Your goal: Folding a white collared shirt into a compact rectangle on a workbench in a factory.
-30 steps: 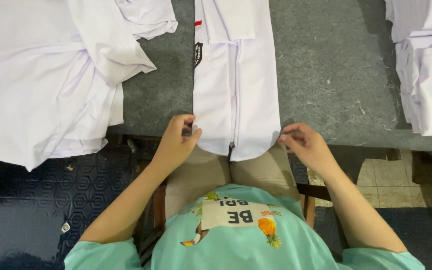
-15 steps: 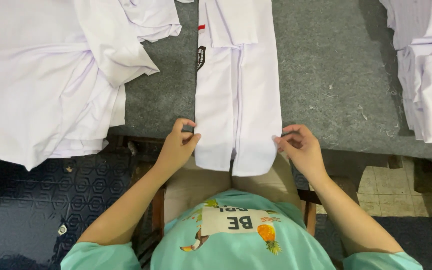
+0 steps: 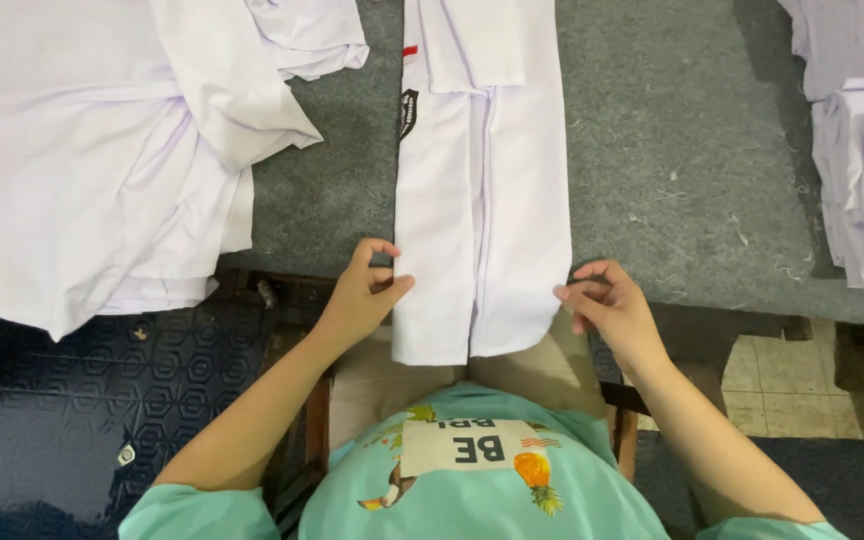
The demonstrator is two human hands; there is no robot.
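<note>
A white shirt (image 3: pixel 482 190), folded into a long narrow strip, lies down the middle of the grey felt table (image 3: pixel 672 150), and its lower end hangs over the near edge above my lap. A small black badge and a red mark show on its left side. My left hand (image 3: pixel 364 292) pinches the strip's left edge near the bottom. At the strip's right edge, my right hand (image 3: pixel 607 305) touches the cloth with its fingertips.
A spread pile of white shirts (image 3: pixel 92 170) covers the left of the table and droops over its edge. Another stack of white garments (image 3: pixel 862 150) sits at the far right. Dark patterned floor (image 3: pixel 42 420) lies to the lower left, and pale tiles (image 3: pixel 782 400) to the right.
The shirt strip has slid toward me, so more of it hangs over the table edge. Both hands stay at its lower corners.
</note>
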